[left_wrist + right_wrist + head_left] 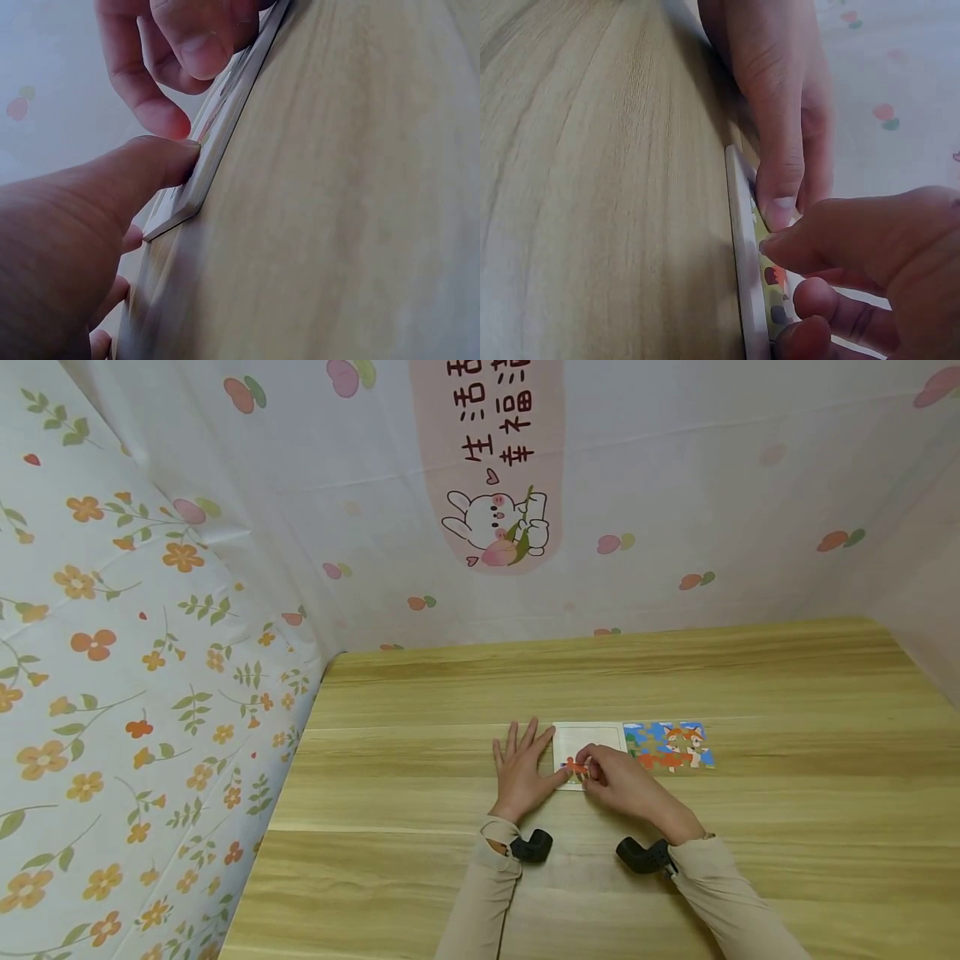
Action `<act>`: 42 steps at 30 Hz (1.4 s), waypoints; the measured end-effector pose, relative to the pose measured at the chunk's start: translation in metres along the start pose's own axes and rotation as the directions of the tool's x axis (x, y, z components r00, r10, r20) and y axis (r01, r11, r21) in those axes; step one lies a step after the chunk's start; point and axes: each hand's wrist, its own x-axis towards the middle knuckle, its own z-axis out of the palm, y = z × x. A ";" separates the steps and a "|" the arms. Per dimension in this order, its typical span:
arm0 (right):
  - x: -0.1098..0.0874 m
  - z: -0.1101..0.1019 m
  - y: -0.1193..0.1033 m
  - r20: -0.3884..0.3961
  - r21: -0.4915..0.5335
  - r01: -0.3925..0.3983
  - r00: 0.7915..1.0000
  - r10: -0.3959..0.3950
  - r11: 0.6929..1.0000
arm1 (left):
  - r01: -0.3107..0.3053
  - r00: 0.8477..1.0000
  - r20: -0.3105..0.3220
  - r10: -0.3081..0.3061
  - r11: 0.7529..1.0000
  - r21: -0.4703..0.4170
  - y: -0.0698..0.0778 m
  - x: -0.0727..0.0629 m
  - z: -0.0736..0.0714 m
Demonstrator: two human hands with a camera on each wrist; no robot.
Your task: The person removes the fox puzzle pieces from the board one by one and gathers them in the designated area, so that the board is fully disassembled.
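Observation:
A white puzzle tray (592,737) with a raised rim lies flat on the wooden table. In its lower part sit a few orange and green puzzle pieces (576,767), partly covered by the fingers. My left hand (522,777) lies at the tray's left side, fingers spread on the table, its thumb pressing the corner of the pieces. Curled over the tray's near edge, my right hand (626,781) has its thumb and fingertips about one puzzle piece (771,276), seen low in the right wrist view. The fingertips hide part of that piece.
Right of the tray lies a picture of several puzzle pieces (678,745) with orange foxes on blue. The wooden table (405,760) reaches to a printed cloth (337,510) at the back and left. A dark wrist camera (642,855) sits on each wrist.

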 end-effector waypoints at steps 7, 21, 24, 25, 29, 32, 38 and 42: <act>0.000 0.002 0.000 -0.021 -0.023 -0.005 1.000 0.005 1.000 | -0.021 1.000 -0.007 0.021 1.000 -0.009 0.000 0.000 0.000; 0.000 0.002 0.003 -0.008 -0.013 -0.043 0.999 0.043 0.999 | -0.035 0.999 0.026 0.035 0.999 0.005 -0.002 0.000 0.001; -0.001 0.003 0.004 -0.018 -0.015 -0.038 0.999 0.038 0.999 | -0.037 0.999 0.033 0.037 0.999 0.006 -0.002 0.000 0.001; -0.001 0.003 0.004 -0.021 -0.016 -0.037 0.999 0.037 0.999 | -0.038 0.999 0.036 0.038 0.999 0.005 -0.002 0.000 0.001; -0.001 0.002 0.004 -0.015 -0.012 -0.035 0.999 0.034 0.999 | -0.046 0.998 0.034 0.047 0.999 -0.026 -0.002 0.000 0.001; 0.000 0.001 0.003 0.003 -0.004 -0.035 0.999 0.035 0.999 | -0.037 0.999 0.027 0.039 0.997 -0.064 -0.002 0.000 0.002; 0.001 0.000 0.003 0.027 -0.005 -0.041 0.999 0.041 0.999 | -0.007 1.000 0.028 0.009 0.997 -0.074 -0.002 0.000 0.002; 0.001 0.000 0.002 0.042 0.003 -0.045 0.998 0.045 0.999 | -0.007 1.000 0.006 0.007 0.998 -0.058 -0.003 -0.001 0.002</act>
